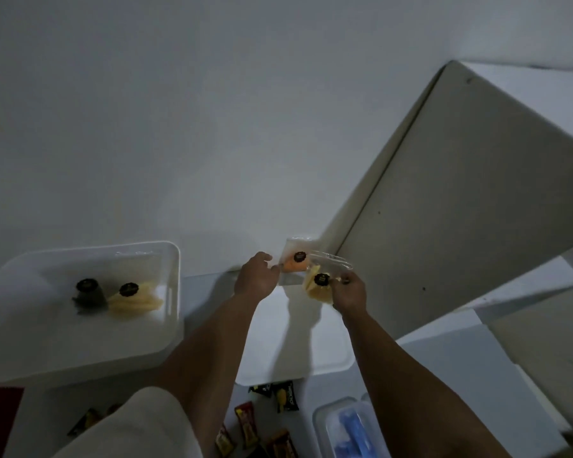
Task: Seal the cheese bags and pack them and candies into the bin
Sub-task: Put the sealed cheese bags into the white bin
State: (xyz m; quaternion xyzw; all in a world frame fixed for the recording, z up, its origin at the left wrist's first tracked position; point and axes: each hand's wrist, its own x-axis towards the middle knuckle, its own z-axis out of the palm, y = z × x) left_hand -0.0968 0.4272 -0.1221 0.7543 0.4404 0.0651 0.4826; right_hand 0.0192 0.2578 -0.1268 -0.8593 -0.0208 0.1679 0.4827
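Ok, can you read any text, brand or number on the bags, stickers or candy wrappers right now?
None can be read.
Black round stickers on the two bags in the bin, dark cheese and pale cheese: print too small.
Stickers on the orange cheese bag and yellow cheese bag: blurred.
Black candy wrapper: pale lettering, illegible.
Red candy wrapper: too dark.

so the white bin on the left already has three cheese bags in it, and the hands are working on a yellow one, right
Not quite: the head view shows two cheese bags in the white bin, a dark one and a pale yellow one. The left hand and right hand do hold a yellow cheese bag.
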